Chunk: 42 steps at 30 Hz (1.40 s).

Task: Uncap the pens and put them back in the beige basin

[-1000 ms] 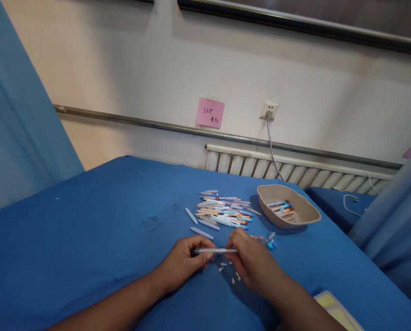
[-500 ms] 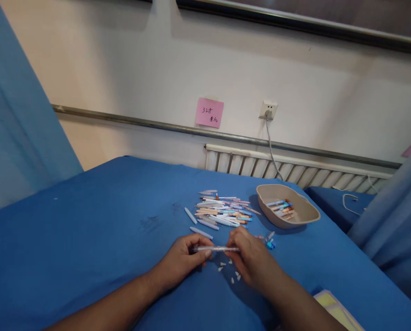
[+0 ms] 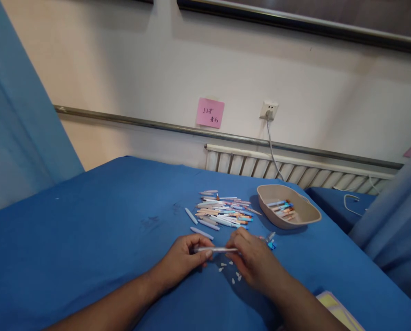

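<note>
Between my two hands a slim, pale pen (image 3: 219,249) lies level, its detail blurred. My left hand (image 3: 186,255) pinches its left part between thumb and fingers. At the other end, my right hand (image 3: 248,257) is closed on the pen, hiding its tip. Just below are several small white tips (image 3: 222,266) scattered on the blue cloth (image 3: 129,243). Beyond my hands lies a loose heap of pen parts (image 3: 222,211) in white, peach, lilac and blue. A lilac pen barrel (image 3: 201,233) rests near my left fingers.
A beige basin (image 3: 308,212) with several pens in it stands right of the heap. Small blue and clear pieces (image 3: 271,242) lie behind my right hand. Yellow packaging (image 3: 338,310) is at the lower right. A radiator (image 3: 239,161) runs along the wall behind.
Almost nothing differs. The pen seems turned slightly between my fingers, and both hands keep their place.
</note>
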Each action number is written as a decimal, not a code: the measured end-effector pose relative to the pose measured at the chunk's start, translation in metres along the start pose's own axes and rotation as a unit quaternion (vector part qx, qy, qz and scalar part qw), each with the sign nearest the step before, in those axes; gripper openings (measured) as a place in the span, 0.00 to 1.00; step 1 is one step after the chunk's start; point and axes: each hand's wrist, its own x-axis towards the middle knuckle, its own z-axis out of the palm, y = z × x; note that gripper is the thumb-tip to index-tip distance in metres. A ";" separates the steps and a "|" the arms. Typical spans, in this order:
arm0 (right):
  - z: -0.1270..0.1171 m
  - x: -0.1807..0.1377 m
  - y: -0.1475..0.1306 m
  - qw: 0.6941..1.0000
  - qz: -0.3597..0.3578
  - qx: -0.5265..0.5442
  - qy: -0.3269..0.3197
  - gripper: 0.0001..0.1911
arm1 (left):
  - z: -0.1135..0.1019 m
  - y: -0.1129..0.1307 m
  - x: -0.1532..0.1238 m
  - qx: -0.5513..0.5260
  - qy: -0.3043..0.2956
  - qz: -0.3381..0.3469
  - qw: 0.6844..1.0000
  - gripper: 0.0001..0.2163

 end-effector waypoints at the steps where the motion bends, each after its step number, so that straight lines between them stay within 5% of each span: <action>1: 0.000 0.000 0.001 1.000 -0.001 -0.007 0.000 0.05 | 0.000 0.001 -0.001 0.003 -0.002 0.000 1.000 0.13; 11: 0.006 0.000 0.003 0.995 0.060 0.074 -0.015 0.11 | -0.005 0.009 -0.006 0.156 0.013 0.076 0.985 0.09; 20: 0.004 0.000 0.007 0.999 0.043 -0.002 -0.009 0.02 | -0.005 0.009 -0.003 0.127 0.028 0.059 0.990 0.09; 28: 0.004 0.001 0.004 0.998 0.041 -0.032 -0.030 0.08 | -0.006 0.010 -0.006 0.186 0.008 0.078 0.979 0.09; 35: 0.008 0.001 0.009 0.992 0.091 0.077 0.035 0.14 | -0.008 0.009 -0.003 0.182 0.013 0.066 0.981 0.10; 39: 0.007 0.004 0.008 0.987 0.103 0.114 0.055 0.04 | -0.011 0.008 0.000 0.172 0.031 0.056 0.983 0.12; 42: 0.006 0.006 0.007 0.980 0.122 0.147 0.054 0.05 | -0.010 0.009 -0.001 0.184 0.025 0.059 0.981 0.12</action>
